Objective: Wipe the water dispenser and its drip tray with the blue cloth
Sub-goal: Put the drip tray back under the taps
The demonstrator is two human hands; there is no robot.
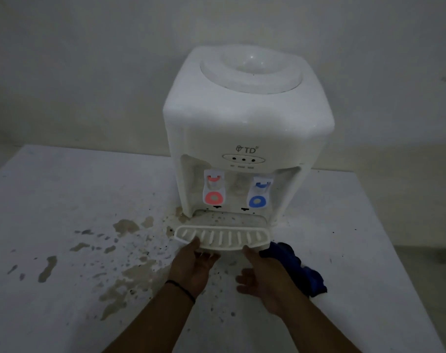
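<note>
The water dispenser (247, 128), a white countertop unit, stands upright on a white table (64, 200) against a pale wall (89, 59). All positions below are given relative to the dispenser.

Drip tray (223, 236): a white slotted tray, sitting at the foot of the dispenser's front face, projecting forward from the recess below the taps. Dark specks show on the ledge just behind it.

Left hand (191, 268): in front of the dispenser, at the left end of the tray. The thumb lies on the tray's front left rim and the fingers curl underneath, gripping that end. A dark band (181, 289) circles the wrist.

Right hand (262, 276): in front of the dispenser, at the right portion of the tray. A fingertip touches the tray's front edge; the remaining fingers are loosely spread. Whether it actually grips the tray cannot be told.

Blue cloth (298, 268): bunched on the table in front of the dispenser and to its right, just beside the tray's right end and against the outer side of the right hand. Whether the hand holds it cannot be told.

Red tap (214, 192) and blue tap (259, 196): in the dispenser's front recess, red left, blue right.

Table surface: brownish stains and dark flecks (130, 250) spread in front of and to the left of the dispenser.
</note>
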